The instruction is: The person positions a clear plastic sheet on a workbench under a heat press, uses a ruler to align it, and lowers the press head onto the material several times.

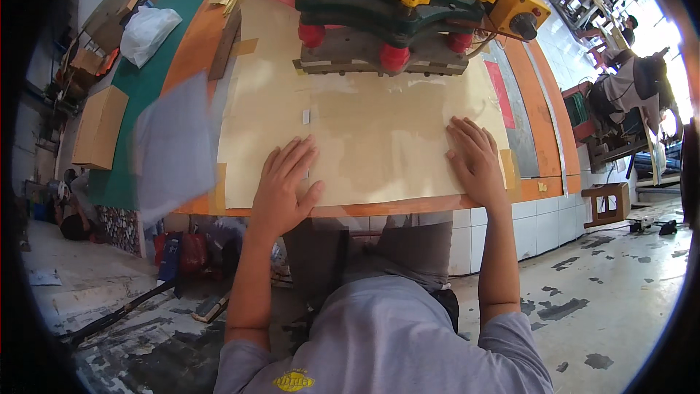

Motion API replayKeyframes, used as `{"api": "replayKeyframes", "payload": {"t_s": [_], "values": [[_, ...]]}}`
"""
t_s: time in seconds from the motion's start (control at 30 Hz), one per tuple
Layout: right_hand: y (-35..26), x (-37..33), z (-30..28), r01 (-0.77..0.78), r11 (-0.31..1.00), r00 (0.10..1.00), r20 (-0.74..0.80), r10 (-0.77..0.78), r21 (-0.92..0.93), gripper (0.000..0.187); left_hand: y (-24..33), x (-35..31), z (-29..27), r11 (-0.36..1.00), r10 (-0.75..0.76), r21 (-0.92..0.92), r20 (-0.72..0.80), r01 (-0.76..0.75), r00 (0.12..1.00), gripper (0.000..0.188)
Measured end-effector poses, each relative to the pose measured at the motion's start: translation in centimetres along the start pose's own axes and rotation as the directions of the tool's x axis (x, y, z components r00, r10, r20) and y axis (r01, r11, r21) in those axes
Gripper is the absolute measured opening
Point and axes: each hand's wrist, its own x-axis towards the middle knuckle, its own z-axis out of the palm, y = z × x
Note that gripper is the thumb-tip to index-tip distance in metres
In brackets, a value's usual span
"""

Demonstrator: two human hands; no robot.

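Observation:
A large tan sheet (364,146), like card or thin board, lies taped over the orange worktop in front of me. My left hand (288,179) rests flat on its near left part, fingers spread, just below a small white rectangle (306,117). Over on the near right, my right hand (475,164) also lies on the sheet with its fingers stretched out. Neither hand holds anything. Beyond them, at the sheet's far side, stands a dark green press head (357,11) with yellow star knobs, red cushions and a metal plate (350,64) beneath.
A yellow control box (516,11) with a black knob hangs right of the press. A translucent sheet (175,149) overhangs the worktop's left edge. Further left are a cardboard box (100,128) and a white plastic bag (148,33). Other people sit at the far right.

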Motion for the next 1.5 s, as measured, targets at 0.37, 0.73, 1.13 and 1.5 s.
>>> {"api": "replayKeyframes", "payload": {"t_s": [0.37, 0.73, 1.13, 1.5], "values": [[0.04, 0.03, 0.27, 0.009, 1.000, 1.000, -0.018, -0.010, -0.015, 0.044, 0.32, 0.05, -0.09, 1.000, -0.016, 0.003, -0.012, 0.016, 1.000, 0.056], [-0.06, 0.08, 0.29, 0.000, 1.000, 1.000, -0.008, 0.000, -0.028, 0.047, 0.34, 0.02, 0.17, 1.000, -0.025, 0.015, -0.026, 0.025, 0.999, 0.055], [0.12, 0.07, 0.32, 0.012, 0.999, 1.000, -0.001, -0.012, -0.035, 0.048, 0.31, 0.14, 0.20, 0.999, -0.036, 0.010, -0.026, 0.036, 0.999, 0.058], [0.17, 0.11, 0.10, -0.004, 1.000, 1.000, 0.011, 0.005, -0.031, 0.048, 0.34, 0.34, 0.27, 1.000, -0.026, 0.006, -0.037, 0.026, 0.999, 0.057]]}}
